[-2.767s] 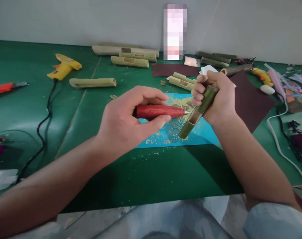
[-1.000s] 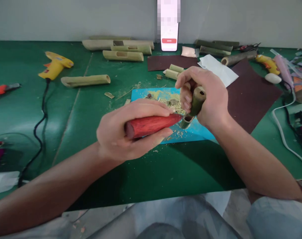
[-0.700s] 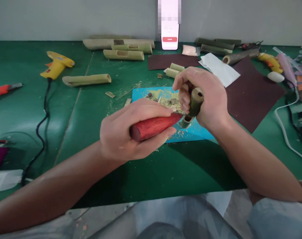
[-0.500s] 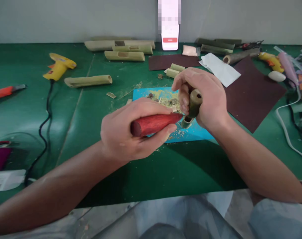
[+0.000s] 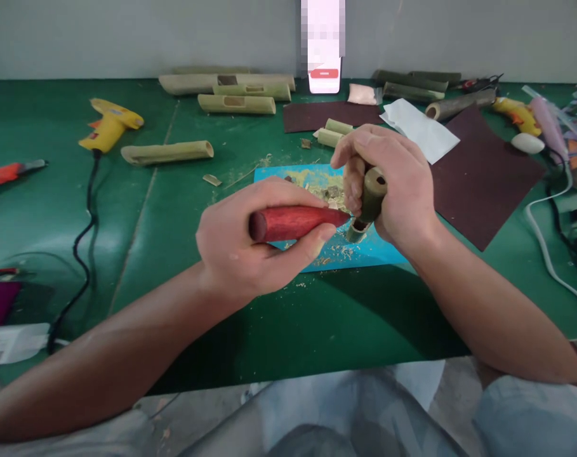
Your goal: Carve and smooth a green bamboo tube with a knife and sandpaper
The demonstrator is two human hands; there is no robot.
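My left hand (image 5: 250,247) is closed around the red wooden handle (image 5: 298,223) of a carving tool. The tool's tapered end points right and meets a short bamboo tube (image 5: 372,193); its blade is mostly hidden. Wrapped around that tube is my right hand (image 5: 397,181), fingers curled over its far side. The tube stands tilted, with a small hole in its upper end and a cut opening lower down. Beneath both hands lies a blue mat (image 5: 383,251), strewn with pale shavings (image 5: 333,190) and small bamboo chips.
Cut bamboo lengths (image 5: 235,105) lie at the back, and one bamboo piece (image 5: 169,153) sits left. A yellow glue gun (image 5: 110,125) trails a black cord. Brown sheets (image 5: 483,184) and white paper (image 5: 419,130) lie right. A lit phone (image 5: 324,76) leans on the wall.
The red handle has swung to a more level angle, and my left hand has risen slightly with it. My right hand and the bamboo tube have stayed nearly in place.
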